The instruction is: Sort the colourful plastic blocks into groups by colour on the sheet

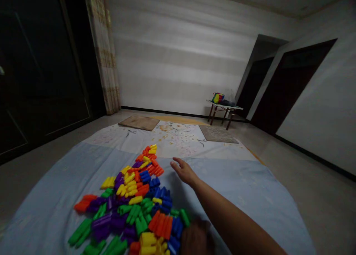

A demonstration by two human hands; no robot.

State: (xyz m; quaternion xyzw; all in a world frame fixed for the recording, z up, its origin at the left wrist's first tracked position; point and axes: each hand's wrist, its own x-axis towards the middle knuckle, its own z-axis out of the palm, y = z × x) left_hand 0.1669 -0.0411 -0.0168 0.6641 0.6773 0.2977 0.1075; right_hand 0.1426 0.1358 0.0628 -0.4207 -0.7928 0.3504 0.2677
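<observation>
White wall (172, 73) is backing a pale-blue and white flowered cloth (250, 181), on which a loose heap (134, 212) of glossy plastic tube-shaped pieces, green, purple, blue, yellow and orange, is lying. Right hand (182, 171) is hovering just beside the heap's far right side, fingers parted, seemingly grasping nothing. Left hand (196, 238), dark and blurred, is showing near the heap's close right edge; cannot tell whether it is gripping anything. Working well here is probably calling for light fingertips at the outer edge, wrist high, so overlapping pieces are not sliding. Crowding inside the heap is looking like the main hindrance. Beyond, a flat brown board (139, 122) and a grey patterned board (218, 133) are lying well apart, blocking nothing; farther back, a small white-topped table (238, 107) is holding a multicoloured bag (217, 98).
</observation>
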